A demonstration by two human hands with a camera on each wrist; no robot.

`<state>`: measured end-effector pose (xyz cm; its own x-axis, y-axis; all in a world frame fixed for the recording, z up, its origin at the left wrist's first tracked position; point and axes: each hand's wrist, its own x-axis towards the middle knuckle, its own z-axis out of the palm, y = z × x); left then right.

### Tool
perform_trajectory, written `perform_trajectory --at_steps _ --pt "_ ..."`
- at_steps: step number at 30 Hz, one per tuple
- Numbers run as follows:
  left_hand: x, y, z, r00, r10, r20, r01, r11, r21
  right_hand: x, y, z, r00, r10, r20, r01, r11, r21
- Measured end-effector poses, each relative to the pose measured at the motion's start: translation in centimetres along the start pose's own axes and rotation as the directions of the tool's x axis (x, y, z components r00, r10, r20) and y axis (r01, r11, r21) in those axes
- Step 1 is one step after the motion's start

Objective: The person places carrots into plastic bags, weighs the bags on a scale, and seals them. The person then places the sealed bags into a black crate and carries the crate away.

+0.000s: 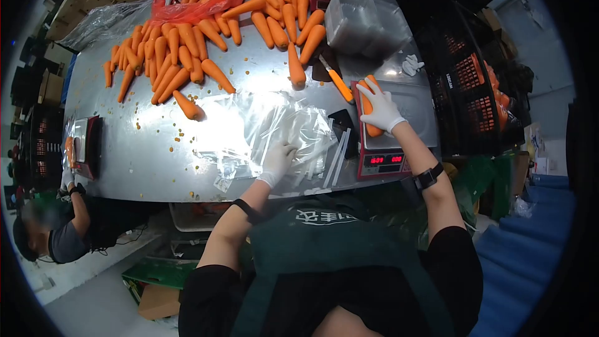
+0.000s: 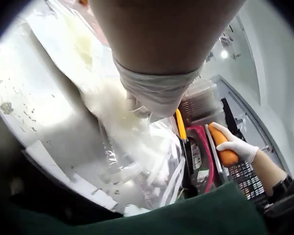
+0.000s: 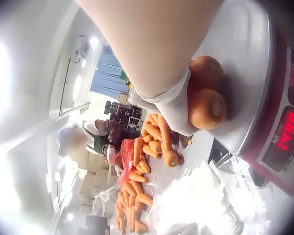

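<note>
My gloved right hand [image 1: 381, 108] grips carrots [image 1: 367, 109] over the steel pan of a red scale [image 1: 399, 127]. Two carrot ends [image 3: 207, 108] show beside the palm in the right wrist view. Red digits glow on the scale's display [image 3: 282, 132]. In the middle of the table, my gloved left hand [image 1: 279, 159] bends its fingers onto a clear plastic bag [image 1: 310, 130] among a spread of such bags. Glare and the wrist hide much of those fingertips in the left wrist view.
Loose carrots [image 1: 168, 56] cover the far side of the steel table [image 1: 125, 168]. An orange-handled knife [image 1: 337, 81] lies left of the scale. Clear plastic trays [image 1: 365, 25] stand behind it, black crates [image 1: 462, 81] to the right. Other people work at the far and left edges.
</note>
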<state>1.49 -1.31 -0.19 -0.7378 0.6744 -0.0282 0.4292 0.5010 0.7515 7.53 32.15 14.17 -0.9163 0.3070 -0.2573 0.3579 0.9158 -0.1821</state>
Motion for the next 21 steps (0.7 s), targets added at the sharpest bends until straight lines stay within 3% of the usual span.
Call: perform_trajectory --at_steps 1,2,3,5,6,7,8,10,11,13,14,15,17,19,21 --pt "0.2 -0.1 -0.3 0.998 0.047 -0.03 -0.046 0.999 0.024 -0.1 0.3 0.4 1.0 0.005 -0.005 -0.005 1.0 -0.002" --pt "0.4 -0.4 -0.3 0.998 0.054 -0.035 -0.053 0.998 0.024 -0.1 0.7 1.2 0.985 -0.172 -0.022 0.171 0.944 0.282" --pt "0.3 -0.8 0.2 0.997 0.076 -0.025 -0.075 0.997 0.028 -0.1 0.9 1.5 0.936 -0.341 -0.085 0.332 0.779 0.532" --pt "-0.2 -0.3 0.7 0.997 0.07 -0.017 -0.069 0.997 0.031 -3.2 -3.3 0.5 0.872 -0.471 0.137 0.162 0.541 0.825" --pt "-0.4 1.0 0.3 0.997 0.069 -0.044 -0.064 0.994 0.09 -4.5 -5.1 1.4 0.817 -0.499 0.289 -0.047 0.441 0.896" --pt "-0.4 1.9 -0.4 0.995 0.076 -0.066 -0.065 0.986 0.155 -5.4 -6.6 2.3 0.732 -0.542 0.413 -0.264 0.334 0.905" --pt "-0.3 2.3 -0.8 0.996 0.072 -0.061 -0.061 0.984 0.165 -5.8 -7.5 3.8 0.684 -0.572 0.452 -0.37 0.261 0.891" --pt "-0.7 3.4 -0.9 0.96 0.28 -0.022 -0.261 0.918 0.299 -5.5 -7.8 7.4 0.597 -0.589 0.546 -0.574 0.161 0.802" --pt "-1.0 3.7 -0.8 0.964 0.264 -0.023 -0.245 0.921 0.301 -5.6 -7.2 8.6 0.584 -0.597 0.55 -0.581 0.165 0.797" --pt "-0.7 4.2 -1.7 0.99 0.114 0.087 -0.141 0.893 0.428 -5.7 -6.8 9.3 0.629 -0.547 0.552 -0.665 -0.01 0.747" --pt "-0.6 4.7 -2.0 0.991 0.107 0.083 -0.133 0.887 0.442 -6.0 -6.1 9.3 0.61 -0.579 0.541 -0.678 -0.027 0.735" --pt "-0.5 6.0 -2.4 0.984 0.144 0.105 -0.176 0.874 0.452 -6.1 -5.9 8.5 0.606 -0.589 0.535 -0.679 -0.033 0.733" --pt "-0.9 7.2 -2.5 0.973 0.182 0.14 -0.226 0.858 0.462 -6.7 -5.3 7.2 0.476 -0.757 0.448 -0.755 -0.09 0.649" --pt "-0.6 7.8 -2.7 0.975 0.206 0.085 -0.223 0.896 0.385 -6.6 -5.1 7.2 0.485 -0.771 0.413 -0.754 -0.129 0.644" --pt "-0.8 8.1 -3.2 0.977 0.213 0.021 -0.207 0.918 0.339 -6.0 -4.6 8.7 0.511 -0.787 0.346 -0.82 -0.327 0.469"
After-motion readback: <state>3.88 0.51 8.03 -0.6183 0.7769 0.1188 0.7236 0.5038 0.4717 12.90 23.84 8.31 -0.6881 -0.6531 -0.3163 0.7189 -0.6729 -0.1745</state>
